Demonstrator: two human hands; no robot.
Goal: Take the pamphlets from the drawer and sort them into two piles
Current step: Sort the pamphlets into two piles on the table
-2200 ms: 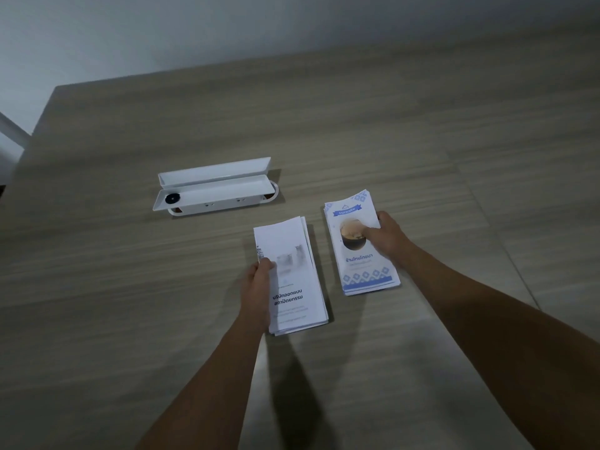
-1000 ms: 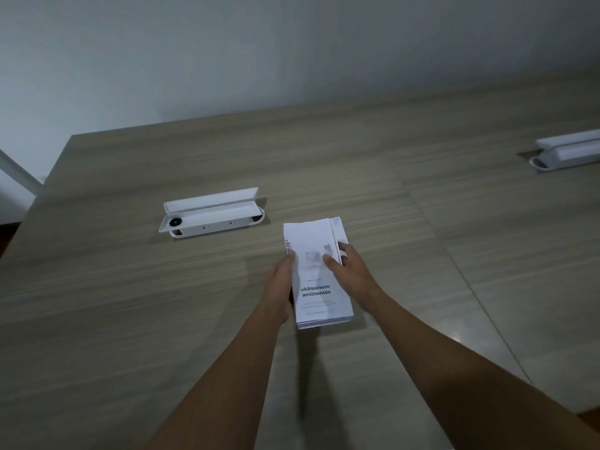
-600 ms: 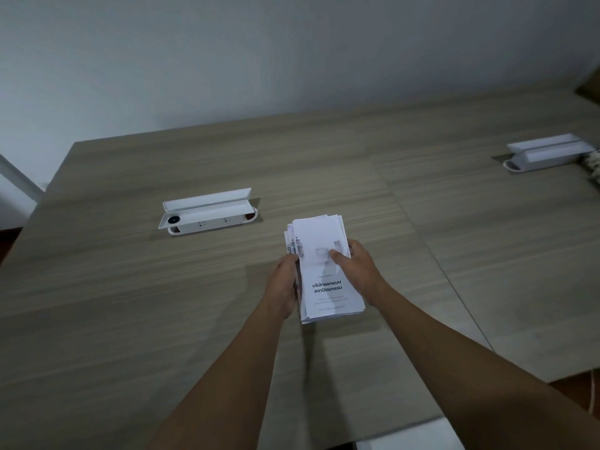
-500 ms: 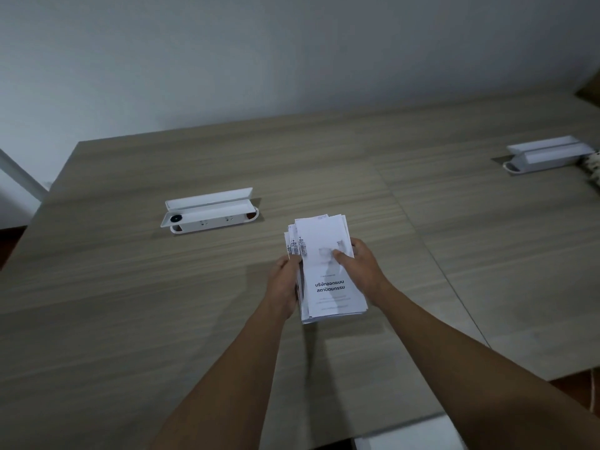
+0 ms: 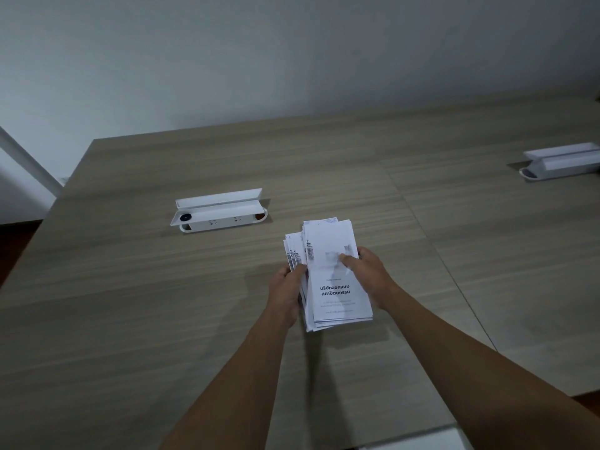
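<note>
Just below centre of the frame, over the wood-grain table point(image 5: 162, 319), both hands clasp one stack of white printed pamphlets point(image 5: 337, 287). The left hand point(image 5: 287, 293) cups its edge, the right hand point(image 5: 367, 274) pinches the top, likely squaring the slightly fanned sheets.

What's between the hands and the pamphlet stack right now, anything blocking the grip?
Nothing visible. The left hand grips the pamphlet stack along its left edge and the right hand presses on top from the right. The white power strip box sits apart, farther back-left on the table.
</note>
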